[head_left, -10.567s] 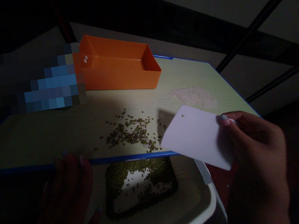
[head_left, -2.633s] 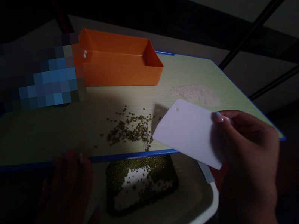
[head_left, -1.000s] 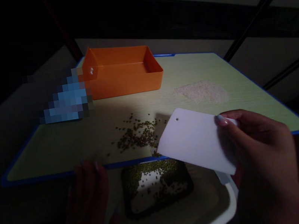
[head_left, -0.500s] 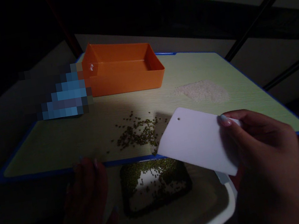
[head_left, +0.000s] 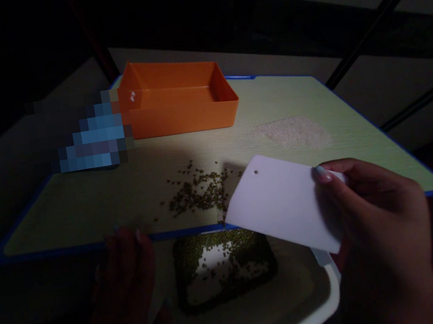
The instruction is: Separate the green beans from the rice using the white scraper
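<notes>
My right hand [head_left: 375, 230] is closed on a white plastic scraper card [head_left: 280, 201], whose lower left corner rests at the near edge of the pale green board [head_left: 84, 210]. Just left of the card lies a scatter of green mung beans [head_left: 200, 192]. Below the board edge sits a white tray [head_left: 305, 307] with more mung beans [head_left: 224, 259] in its dark well. My left hand [head_left: 126, 291] is in shadow, fingers stretched flat along the tray's left side, fingertips at the board's blue rim.
An empty orange box [head_left: 178, 102] stands at the far side of the board. A small heap of white rice [head_left: 292, 132] lies at the right. A blurred blue patch [head_left: 90, 141] sits left of the box. Dark metal bars [head_left: 380, 4] cross behind.
Over the last second the scraper card has shifted slightly left toward the beans. My left hand has stayed beside the tray.
</notes>
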The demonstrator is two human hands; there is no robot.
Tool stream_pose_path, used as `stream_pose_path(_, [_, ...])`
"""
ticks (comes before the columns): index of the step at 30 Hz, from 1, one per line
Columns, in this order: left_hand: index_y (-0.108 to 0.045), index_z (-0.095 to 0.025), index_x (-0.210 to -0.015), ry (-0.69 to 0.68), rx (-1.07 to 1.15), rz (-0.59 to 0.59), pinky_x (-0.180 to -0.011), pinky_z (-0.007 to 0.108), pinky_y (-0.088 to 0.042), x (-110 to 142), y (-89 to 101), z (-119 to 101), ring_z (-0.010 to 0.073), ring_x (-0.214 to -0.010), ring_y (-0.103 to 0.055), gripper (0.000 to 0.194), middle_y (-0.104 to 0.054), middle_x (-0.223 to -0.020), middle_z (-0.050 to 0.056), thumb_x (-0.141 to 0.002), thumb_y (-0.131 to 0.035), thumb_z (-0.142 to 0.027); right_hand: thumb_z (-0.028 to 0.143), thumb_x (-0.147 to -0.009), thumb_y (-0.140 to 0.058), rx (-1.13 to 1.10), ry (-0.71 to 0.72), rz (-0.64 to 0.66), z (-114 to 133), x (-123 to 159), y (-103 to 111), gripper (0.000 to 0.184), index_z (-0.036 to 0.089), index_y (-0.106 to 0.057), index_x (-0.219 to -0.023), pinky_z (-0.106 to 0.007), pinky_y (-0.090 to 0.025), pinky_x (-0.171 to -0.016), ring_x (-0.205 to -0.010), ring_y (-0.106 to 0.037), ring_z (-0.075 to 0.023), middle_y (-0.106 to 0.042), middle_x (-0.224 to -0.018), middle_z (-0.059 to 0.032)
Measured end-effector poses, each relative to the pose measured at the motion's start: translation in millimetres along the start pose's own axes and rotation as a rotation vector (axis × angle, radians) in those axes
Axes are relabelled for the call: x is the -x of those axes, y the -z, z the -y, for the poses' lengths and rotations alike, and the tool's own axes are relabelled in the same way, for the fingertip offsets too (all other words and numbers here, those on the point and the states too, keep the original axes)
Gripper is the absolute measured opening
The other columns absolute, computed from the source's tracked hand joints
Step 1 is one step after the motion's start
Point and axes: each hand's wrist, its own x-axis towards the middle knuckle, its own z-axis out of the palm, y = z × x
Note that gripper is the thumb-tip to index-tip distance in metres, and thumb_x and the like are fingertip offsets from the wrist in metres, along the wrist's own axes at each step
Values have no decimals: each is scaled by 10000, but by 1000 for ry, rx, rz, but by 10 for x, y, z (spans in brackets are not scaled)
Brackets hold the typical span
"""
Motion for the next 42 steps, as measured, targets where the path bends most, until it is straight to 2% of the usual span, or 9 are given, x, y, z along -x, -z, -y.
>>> stream_pose_path(4, [31, -297, -1491, 18, -5, 2, -1247, 271, 19, 10, -5, -21, 52, -1517, 86, 828, 144, -1629, -200, -749, -319, -183, 400, -788, -773, 21, 18, -48, 4, -5, 8, 168, 241, -730, -822, -214, -367, -419, -549, -555, -108, -650, -685, 6])
stream_pose_path(9, [7, -293, -1494, 71, 7, 34, -1284, 420, -43, 56, 3, -60, 154, -1543, 37, 872, 116, -1642, -163, -704, -352, -208, 395, -803, -759, 33, 37, -10, 3, -28, -1, 154, 245, -729, -824, -225, -369, -448, -575, -561, -114, -657, -704, -3])
stream_pose_path(14, [44, -316, -1489, 88, 24, 62, -1281, 524, -103, 65, 9, -47, 232, -1550, 20, 899, 143, -1632, -172, -698, -373, -222, 395, -799, -760, 19, 28, -5, 11, -41, -26, 147, 252, -729, -815, -219, -348, -428, -560, -540, -112, -643, -689, -1])
stream_pose_path(19, [41, -355, -1484, 83, 48, 70, -1283, 488, -101, 63, 11, -27, 200, -1549, 15, 890, 135, -1625, -209, -704, -365, -213, 402, -797, -760, 8, 14, 1, 35, -23, -51, 153, 254, -723, -804, -208, -353, -424, -568, -540, -106, -647, -703, -1])
stream_pose_path(25, [-53, -288, -1497, 110, 46, 94, -1280, 524, -94, 101, -4, -4, 255, -1545, -94, 885, 57, -1657, -123, -680, -387, -233, 360, -809, -752, -2, 14, 13, 31, 17, -53, 110, 256, -725, -830, -208, -338, -400, -529, -524, -102, -626, -667, 11])
stream_pose_path(30, [42, -381, -1478, 112, 71, 71, -1283, 524, -106, 53, 28, -44, 211, -1548, 9, 868, 126, -1614, -231, -724, -359, -232, 362, -803, -765, 7, 48, -10, 25, -10, -40, 126, 255, -729, -859, -221, -369, -424, -553, -555, -111, -651, -708, 4])
stream_pose_path(35, [-18, -364, -1487, 146, 33, 38, -1282, 464, -177, 31, 80, -124, 180, -1540, -81, 792, 23, -1642, -183, -771, -334, -246, 388, -801, -764, 5, 50, 14, 45, -25, -49, 137, 259, -726, -829, -218, -377, -412, -553, -559, -112, -659, -712, 4])
stream_pose_path(39, [27, -357, -1485, 114, 34, 72, -1286, 529, -138, 52, 56, -78, 225, -1546, -26, 862, 116, -1622, -212, -718, -348, -237, 389, -809, -756, 9, 52, 18, 65, -20, -77, 133, 262, -727, -832, -217, -360, -405, -552, -547, -111, -642, -695, 5])
stream_pose_path(42, [30, -346, -1487, 104, 36, 79, -1286, 510, -133, 51, 30, -53, 215, -1547, -2, 837, 130, -1622, -211, -737, -331, -247, 389, -809, -755, 19, 57, 27, 71, -25, -84, 130, 263, -730, -829, -218, -363, -414, -567, -552, -113, -650, -705, 3])
